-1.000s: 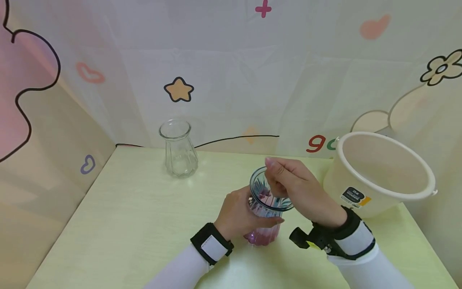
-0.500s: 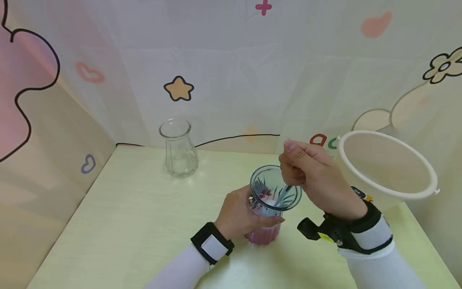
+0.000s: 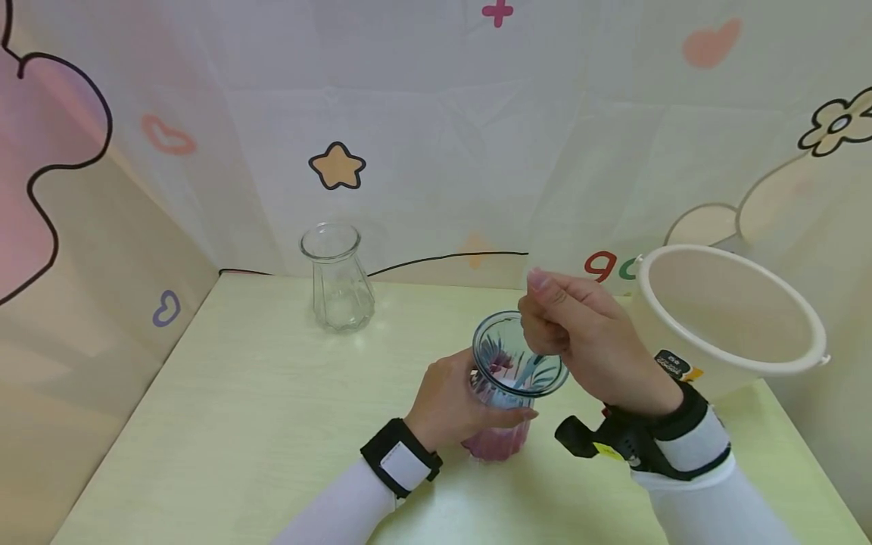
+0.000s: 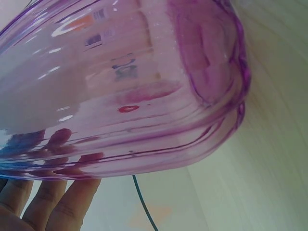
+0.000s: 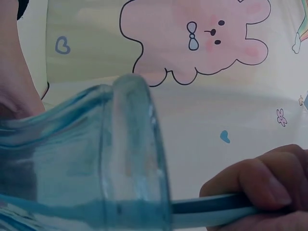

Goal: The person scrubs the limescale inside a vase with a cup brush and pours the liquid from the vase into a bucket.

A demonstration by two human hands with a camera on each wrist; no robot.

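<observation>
A ribbed glass vase (image 3: 497, 443), blue at the rim and pink-purple below, stands slightly tilted on the table. My left hand (image 3: 453, 401) grips its side, with the thumb in front; in the left wrist view, fingers (image 4: 74, 207) show beyond the pink glass (image 4: 144, 96). Above the mouth, my right hand (image 3: 579, 337) holds a light-blue handle (image 5: 211, 211) that runs down into the vase. Something whitish shows inside at the handle's lower end, perhaps a brush or sponge head; glass blurs its shape. In the right wrist view, curled fingers (image 5: 264, 183) wrap the handle beside the teal rim (image 5: 137, 144).
At the back left stands a clear glass vase (image 3: 343, 295) with a flared rim. A white bucket (image 3: 688, 356) with a black label occupies the right rear, close behind my right forearm. A printed curtain (image 3: 422, 151) hangs behind the pale table (image 3: 259, 424).
My right hand rose to the right with the blue handle, exposing more of the vase's mouth, then dipped slightly back left. The left hand and vase stay in place.
</observation>
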